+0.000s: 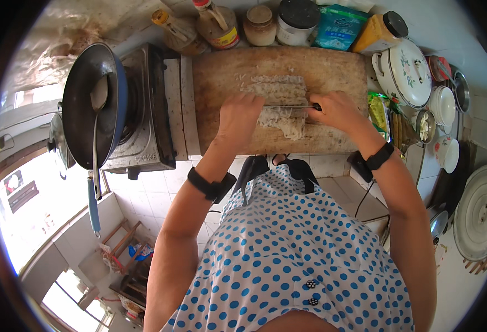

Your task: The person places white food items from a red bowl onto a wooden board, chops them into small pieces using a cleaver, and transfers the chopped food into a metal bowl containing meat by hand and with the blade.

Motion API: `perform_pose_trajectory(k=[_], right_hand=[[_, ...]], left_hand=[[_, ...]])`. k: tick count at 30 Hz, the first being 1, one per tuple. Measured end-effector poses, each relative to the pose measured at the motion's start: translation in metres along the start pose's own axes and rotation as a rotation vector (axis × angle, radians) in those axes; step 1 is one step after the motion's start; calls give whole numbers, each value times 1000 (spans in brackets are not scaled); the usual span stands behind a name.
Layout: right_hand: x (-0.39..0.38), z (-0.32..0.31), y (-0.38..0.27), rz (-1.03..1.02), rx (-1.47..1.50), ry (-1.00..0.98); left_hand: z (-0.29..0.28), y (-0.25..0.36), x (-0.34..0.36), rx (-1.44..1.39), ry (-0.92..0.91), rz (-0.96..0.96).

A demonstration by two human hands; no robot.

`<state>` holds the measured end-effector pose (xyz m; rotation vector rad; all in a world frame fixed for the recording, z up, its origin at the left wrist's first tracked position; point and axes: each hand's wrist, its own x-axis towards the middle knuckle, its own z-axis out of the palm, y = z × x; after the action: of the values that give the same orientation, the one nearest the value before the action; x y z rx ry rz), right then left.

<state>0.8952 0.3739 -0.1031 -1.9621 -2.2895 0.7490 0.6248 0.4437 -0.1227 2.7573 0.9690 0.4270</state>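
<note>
A white, blue polka-dotted garment [299, 243] is worn over the torso, with two white-flecked black buttons [311, 284]. Just behind the left hand [242, 117], a black strap [202, 185] carries a dark box [225, 188]; behind the right hand [334, 108], a black band [380, 157] bears a dark block [359, 166], a thin cable [366, 195] beneath.

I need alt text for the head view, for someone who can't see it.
A person's right hand grips a knife across pale food on a wooden board, the left hand at the blade's other end. A dark pan and stove are at left, bottles and jars behind, a white pot at right.
</note>
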Motion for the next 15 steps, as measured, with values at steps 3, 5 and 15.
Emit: perform_pose_trajectory(k=[3, 5, 15], right_hand=[[-5, -1, -1, -48, 8, 12], [-15, -15, -9, -77, 26, 28], [-36, 12, -5, -35, 32, -28]], left_hand=[[-1, 1, -4, 31, -17, 2], [-24, 14, -6, 12, -33, -15], [-3, 31, -27, -30, -98, -49]])
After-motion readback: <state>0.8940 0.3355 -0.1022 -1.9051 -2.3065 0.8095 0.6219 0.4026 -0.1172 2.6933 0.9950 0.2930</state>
